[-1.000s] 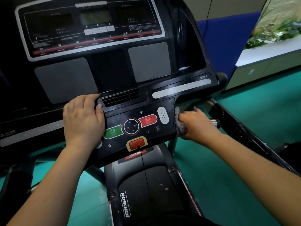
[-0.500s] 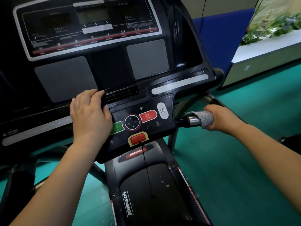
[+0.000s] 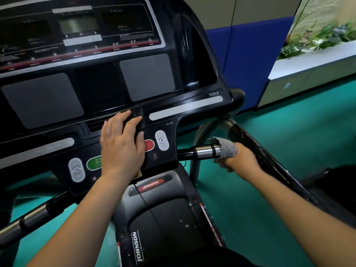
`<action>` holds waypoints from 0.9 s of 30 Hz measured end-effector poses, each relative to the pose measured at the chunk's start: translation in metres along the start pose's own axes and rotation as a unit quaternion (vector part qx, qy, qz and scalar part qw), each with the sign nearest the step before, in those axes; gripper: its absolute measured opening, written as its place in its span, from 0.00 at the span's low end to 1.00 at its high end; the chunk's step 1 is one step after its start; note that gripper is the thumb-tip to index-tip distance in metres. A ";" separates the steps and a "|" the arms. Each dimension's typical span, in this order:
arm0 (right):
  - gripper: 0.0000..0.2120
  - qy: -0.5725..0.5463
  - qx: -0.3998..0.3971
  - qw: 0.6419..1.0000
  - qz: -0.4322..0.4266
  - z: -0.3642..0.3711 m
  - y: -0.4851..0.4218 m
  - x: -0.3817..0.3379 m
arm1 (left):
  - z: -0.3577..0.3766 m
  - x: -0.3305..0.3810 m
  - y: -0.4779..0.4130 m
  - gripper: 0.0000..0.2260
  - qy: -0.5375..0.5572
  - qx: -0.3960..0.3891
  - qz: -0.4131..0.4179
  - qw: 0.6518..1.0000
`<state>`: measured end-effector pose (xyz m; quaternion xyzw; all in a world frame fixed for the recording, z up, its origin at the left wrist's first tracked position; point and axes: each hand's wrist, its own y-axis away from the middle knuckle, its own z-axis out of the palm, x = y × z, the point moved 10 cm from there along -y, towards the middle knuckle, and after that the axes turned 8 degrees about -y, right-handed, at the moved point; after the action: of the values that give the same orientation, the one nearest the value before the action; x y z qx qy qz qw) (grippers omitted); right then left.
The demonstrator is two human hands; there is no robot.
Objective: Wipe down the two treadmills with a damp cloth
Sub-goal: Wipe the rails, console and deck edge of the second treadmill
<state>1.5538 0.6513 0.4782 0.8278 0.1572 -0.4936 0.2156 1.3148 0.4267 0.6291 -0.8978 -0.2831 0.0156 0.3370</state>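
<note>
left hand (image 3: 123, 145) lies flat, fingers straight, on the treadmill console (image 3: 148, 78); at its three o'clock the right hand (image 3: 241, 159) grips the grey cloth (image 3: 226, 149) round the handlebar end (image 3: 204, 151).

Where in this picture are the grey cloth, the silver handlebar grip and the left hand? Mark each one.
grey cloth (image 3: 226, 149), head view, on the bunched part over the grip's end.
silver handlebar grip (image 3: 205, 151), head view, on its shiny metal section.
left hand (image 3: 122, 145), head view, on the back of the hand.
</note>
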 end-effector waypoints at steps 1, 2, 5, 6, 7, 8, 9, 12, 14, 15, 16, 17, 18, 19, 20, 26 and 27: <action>0.04 -0.029 0.021 0.999 0.019 0.001 0.004 0.013 | 0.000 0.000 0.000 0.15 0.002 0.001 0.000 1.000; 0.02 -0.033 0.036 0.998 0.040 0.003 0.008 0.027 | -0.001 -0.001 0.000 0.15 0.002 0.001 -0.001 1.000; 0.04 -0.018 0.004 0.994 0.106 0.028 0.031 0.063 | -0.002 0.000 -0.001 0.15 0.003 0.000 -0.002 1.000; 0.04 -0.052 -0.008 0.990 0.133 0.036 0.041 0.072 | -0.002 0.001 0.000 0.15 0.003 0.001 -0.002 1.000; 0.05 -0.110 -0.011 0.981 0.161 0.043 0.050 0.080 | -0.003 0.001 0.000 0.15 0.005 0.001 -0.003 1.000; 0.08 -0.190 -0.012 0.965 0.179 0.049 0.057 0.082 | -0.003 0.000 0.000 0.15 0.006 0.001 -0.005 1.000; 0.11 -0.284 -0.016 0.942 0.180 0.054 0.060 0.076 | -0.003 0.000 0.001 0.15 0.007 0.000 -0.007 1.000; 0.17 -0.527 -0.040 0.839 0.128 0.063 0.054 0.035 | -0.003 0.000 0.000 0.16 0.006 0.000 -0.008 1.000; 0.14 -0.595 -0.055 0.794 0.109 0.074 0.050 0.007 | -0.003 0.000 0.001 0.16 0.005 0.000 -0.009 1.000; 0.13 -0.589 -0.049 0.799 0.110 0.083 0.050 -0.001 | -0.003 0.000 0.001 0.15 0.004 0.000 -0.009 1.000; 0.14 -0.566 -0.046 0.815 0.115 0.095 0.050 -0.007 | -0.002 0.000 0.001 0.15 0.004 0.000 -0.009 1.000; 0.15 -0.544 -0.050 0.829 0.121 0.109 0.053 -0.011 | -0.002 0.001 0.001 0.15 0.004 -0.001 -0.008 1.000; 0.17 -0.534 -0.062 0.835 0.120 0.124 0.057 -0.016 | -0.002 0.000 0.001 0.15 0.005 -0.001 -0.007 1.000; 0.19 -0.536 -0.074 0.832 0.119 0.136 0.062 -0.021 | -0.001 0.000 0.001 0.15 0.005 0.000 -0.005 1.000; 0.20 -0.547 -0.076 0.825 0.122 0.143 0.066 -0.023 | -0.002 0.000 0.001 0.15 0.006 0.002 -0.004 1.000; 0.27 -0.608 0.063 0.783 0.117 0.081 0.046 0.010 | -0.001 -0.001 0.001 0.15 0.014 0.002 -0.005 1.000; 0.31 -0.625 0.069 0.767 0.129 0.080 0.044 0.012 | -0.002 -0.001 0.001 0.15 0.014 0.004 -0.006 1.000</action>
<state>1.5204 0.5736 0.4426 0.3615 -0.1552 -0.8787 0.2704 1.3144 0.4247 0.6297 -0.8948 -0.2835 0.0026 0.3448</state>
